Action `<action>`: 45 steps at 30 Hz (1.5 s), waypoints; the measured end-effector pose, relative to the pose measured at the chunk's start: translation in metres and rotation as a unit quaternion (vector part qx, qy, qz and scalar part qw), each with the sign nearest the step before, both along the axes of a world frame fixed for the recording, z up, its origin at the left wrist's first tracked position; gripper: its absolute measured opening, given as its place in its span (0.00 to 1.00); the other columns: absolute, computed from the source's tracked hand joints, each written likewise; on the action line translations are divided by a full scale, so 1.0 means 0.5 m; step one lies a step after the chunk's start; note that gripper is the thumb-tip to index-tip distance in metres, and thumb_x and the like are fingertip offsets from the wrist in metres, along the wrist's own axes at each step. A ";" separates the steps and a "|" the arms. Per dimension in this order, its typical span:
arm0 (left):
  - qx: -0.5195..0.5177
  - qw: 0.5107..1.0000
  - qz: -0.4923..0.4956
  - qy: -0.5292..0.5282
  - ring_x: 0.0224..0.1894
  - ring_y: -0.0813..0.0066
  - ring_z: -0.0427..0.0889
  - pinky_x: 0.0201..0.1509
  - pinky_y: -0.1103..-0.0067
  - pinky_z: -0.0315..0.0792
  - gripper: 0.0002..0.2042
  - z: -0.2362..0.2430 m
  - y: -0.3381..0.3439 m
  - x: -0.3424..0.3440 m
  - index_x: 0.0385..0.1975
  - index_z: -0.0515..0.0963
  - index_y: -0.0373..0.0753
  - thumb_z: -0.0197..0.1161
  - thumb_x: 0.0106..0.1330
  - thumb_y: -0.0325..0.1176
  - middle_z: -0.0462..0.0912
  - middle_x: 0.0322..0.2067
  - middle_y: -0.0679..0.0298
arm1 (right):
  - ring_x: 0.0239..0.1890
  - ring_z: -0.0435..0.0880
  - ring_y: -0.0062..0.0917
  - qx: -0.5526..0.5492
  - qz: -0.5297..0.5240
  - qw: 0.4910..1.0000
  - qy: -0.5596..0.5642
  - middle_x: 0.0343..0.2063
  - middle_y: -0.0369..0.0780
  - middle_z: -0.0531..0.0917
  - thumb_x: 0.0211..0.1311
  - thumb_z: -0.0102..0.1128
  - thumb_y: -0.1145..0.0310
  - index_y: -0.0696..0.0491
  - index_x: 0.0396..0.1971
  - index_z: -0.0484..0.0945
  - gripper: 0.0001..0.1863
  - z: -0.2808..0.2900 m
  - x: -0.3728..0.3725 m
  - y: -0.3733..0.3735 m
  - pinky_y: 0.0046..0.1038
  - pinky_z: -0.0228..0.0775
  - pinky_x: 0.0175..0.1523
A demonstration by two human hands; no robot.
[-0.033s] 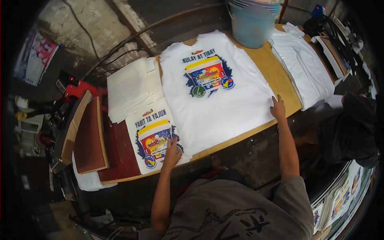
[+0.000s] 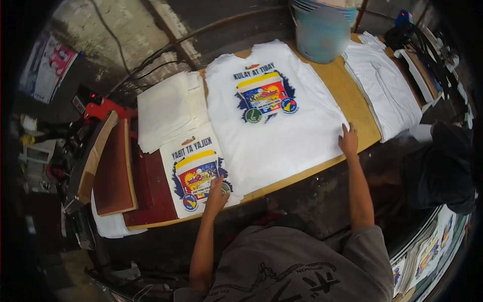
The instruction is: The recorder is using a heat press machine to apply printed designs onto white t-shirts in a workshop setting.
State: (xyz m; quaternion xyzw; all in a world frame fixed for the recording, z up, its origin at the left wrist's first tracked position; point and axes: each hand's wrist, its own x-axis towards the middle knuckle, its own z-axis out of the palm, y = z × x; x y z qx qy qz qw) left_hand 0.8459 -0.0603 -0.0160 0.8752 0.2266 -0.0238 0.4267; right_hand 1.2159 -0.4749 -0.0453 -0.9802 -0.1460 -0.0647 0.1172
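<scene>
A white T-shirt lies flat on the table, its front bearing a colourful print of a paint pail with lettering above. To its left is a white sheet with the same design mirrored. My left hand rests on that sheet's right part, close to the shirt's lower left side, fingers extended and holding nothing visible. At the shirt's right lower edge, my right hand touches the fabric with its fingers apart. A stack of plain off-white sheets sits above the mirrored print.
Stacked blue buckets stand at the table's back edge. Folded white shirts lie to the right. A red-brown board and a red machine are at the left. More printed sheets sit lower right, near a dark-clothed person.
The whole view has shifted slightly, so the table sits a little lower and further right. Both hands stay at the same places on the sheet and the shirt.
</scene>
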 end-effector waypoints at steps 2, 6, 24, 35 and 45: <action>-0.020 1.000 0.012 -0.003 0.34 0.64 0.78 0.42 0.76 0.75 0.33 0.041 -0.014 -0.042 0.61 0.62 0.32 0.63 0.52 0.21 0.66 0.53 0.48 | 0.58 0.67 0.48 0.013 0.026 0.998 -0.056 0.61 0.50 0.65 0.50 0.62 0.69 0.53 0.56 0.71 0.28 0.008 -0.088 0.058 0.45 0.65 0.56; -0.033 0.999 0.042 -0.012 0.31 0.69 0.76 0.37 0.78 0.74 0.30 0.073 -0.017 -0.183 0.60 0.65 0.34 0.63 0.54 0.21 0.67 0.54 0.53 | 0.64 0.60 0.47 0.072 0.227 0.970 -0.052 0.64 0.50 0.61 0.55 0.59 0.62 0.51 0.59 0.68 0.30 0.006 -0.301 0.267 0.50 0.54 0.63; -0.010 0.935 0.355 0.010 0.40 0.62 0.81 0.48 0.69 0.74 0.22 0.052 -0.069 -1.007 0.57 0.70 0.43 0.61 0.61 0.32 0.73 0.53 0.59 | 0.53 0.66 0.42 -0.047 0.338 0.937 -0.079 0.44 0.47 0.71 0.38 0.66 0.71 0.53 0.41 0.76 0.23 0.038 -0.590 0.593 0.42 0.61 0.55; 0.008 0.906 0.423 0.016 0.41 0.54 0.80 0.48 0.65 0.73 0.20 -0.003 0.090 -1.150 0.53 0.73 0.41 0.60 0.60 0.34 0.75 0.50 0.55 | 0.45 0.78 0.38 0.027 0.711 0.696 0.096 0.40 0.43 0.80 0.52 0.60 0.67 0.54 0.35 0.81 0.11 0.099 -1.126 1.074 0.37 0.73 0.47; 0.044 0.902 0.426 0.042 0.43 0.48 0.79 0.46 0.63 0.73 0.15 0.025 0.383 -1.301 0.46 0.76 0.35 0.56 0.61 0.32 0.78 0.43 0.45 | 0.55 0.72 0.35 0.032 0.798 0.586 0.135 0.45 0.41 0.77 0.59 0.55 0.65 0.52 0.40 0.81 0.13 0.071 -1.489 1.638 0.37 0.72 0.51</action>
